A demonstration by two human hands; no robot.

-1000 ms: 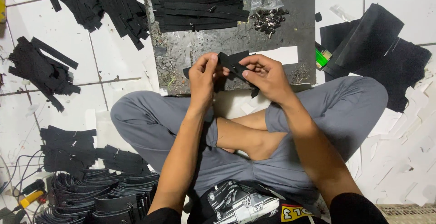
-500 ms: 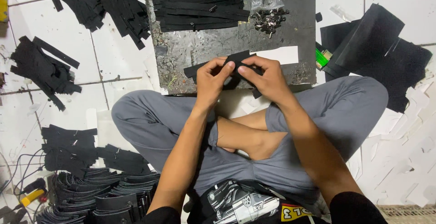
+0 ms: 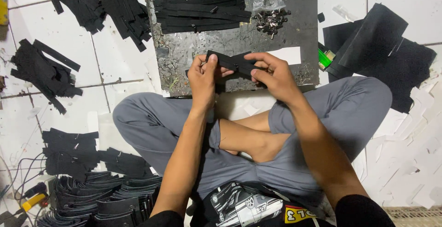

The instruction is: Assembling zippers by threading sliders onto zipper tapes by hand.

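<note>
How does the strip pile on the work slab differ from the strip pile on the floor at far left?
The slab pile is neat, its strips lying flat and parallel across the grey slab; the floor pile is a loose heap with strips pointing every way on white tiles. The slab pile lies beside small metal fittings; the floor pile has none near it. Both hold black strips, and neither hand touches them.

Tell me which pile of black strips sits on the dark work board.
The neat stack of black strips at the board's far edge, beside the metal fittings; the other piles lie on the white floor tiles.
</note>
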